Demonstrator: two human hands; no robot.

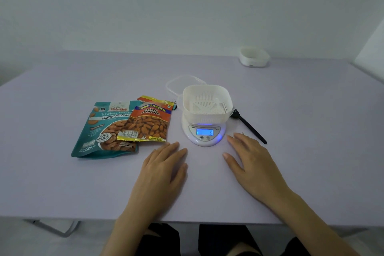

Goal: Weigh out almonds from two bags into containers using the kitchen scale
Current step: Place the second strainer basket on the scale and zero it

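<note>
A white kitchen scale [204,135] with a lit blue display stands mid-table. On it sits a white perforated square container [206,103] with nothing in it. To its left lie two almond bags: a teal roasted almonds bag [97,129] and, overlapping it, an orange-yellow salted almonds bag [148,120]. A black spoon [247,123] lies right of the scale. My left hand [164,169] rests flat on the table in front of the bags. On the other side of the scale, my right hand [251,162] also lies flat on the table, holding nothing.
A clear plastic lid [182,81] lies behind the scale. A second white container [253,57] stands at the far right edge near the wall. The lilac table [62,183] has its front edge close to my body. A small clip [175,103] sits beside the salted bag.
</note>
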